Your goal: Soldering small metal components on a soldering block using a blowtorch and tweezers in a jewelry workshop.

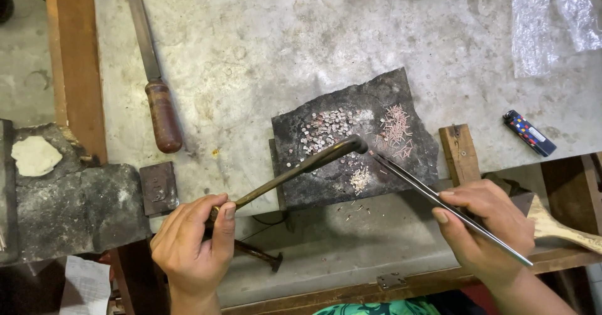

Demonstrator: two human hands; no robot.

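The left hand (191, 240) grips a torch (295, 167), its nozzle over the dark slab (332, 183) on the worktop (251, 51). The right hand (486, 224) pinches long tweezers (439, 202), tips near small metal discs (323, 133) and copper wire bits (394, 130). Seemingly soldering; placing pieces demands steady aim.

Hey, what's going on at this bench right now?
A person is at work at a grey bench. The left hand holds a blowpipe-like torch whose curved tip reaches over a dark slab. The right hand holds long tweezers pointing at the same spot. On the slab lie small round metal pieces, short copper-coloured bits and a pale heap. A lighter and a wooden-handled file lie nearby.
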